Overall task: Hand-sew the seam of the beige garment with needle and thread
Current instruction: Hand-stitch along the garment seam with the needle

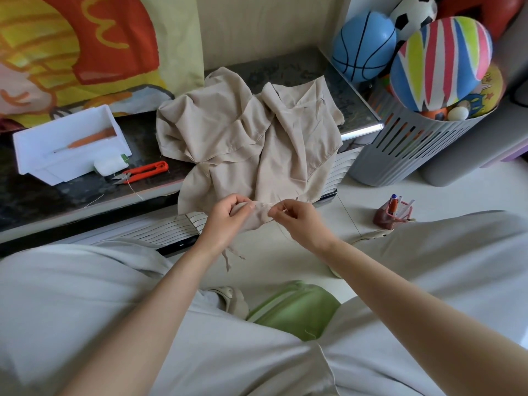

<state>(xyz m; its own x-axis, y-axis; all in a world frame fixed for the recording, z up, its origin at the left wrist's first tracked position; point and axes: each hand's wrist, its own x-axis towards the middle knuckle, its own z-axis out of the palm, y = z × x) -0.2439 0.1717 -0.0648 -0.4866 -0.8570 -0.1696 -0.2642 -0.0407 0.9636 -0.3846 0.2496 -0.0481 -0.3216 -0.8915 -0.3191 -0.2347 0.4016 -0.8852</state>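
The beige garment (248, 132) lies crumpled on the dark low table (57, 195), and its lower edge hangs over the front toward me. My left hand (228, 217) pinches that hanging edge, bunching the cloth. My right hand (300, 221) is just to its right, fingertips pinched on a thin needle at the seam, with pale thread (283, 232) trailing below the hand. The needle itself is barely visible between the fingers.
A white plastic tray (31, 144) holding an orange-handled tool (91, 138) stands at the table's left, with a white thread spool (110, 166) and red snips (143, 172) beside it. A grey basket (411, 144) of balls is at the right. A pen holder (393, 215) stands on the floor. A green stool (297, 310) is between my knees.
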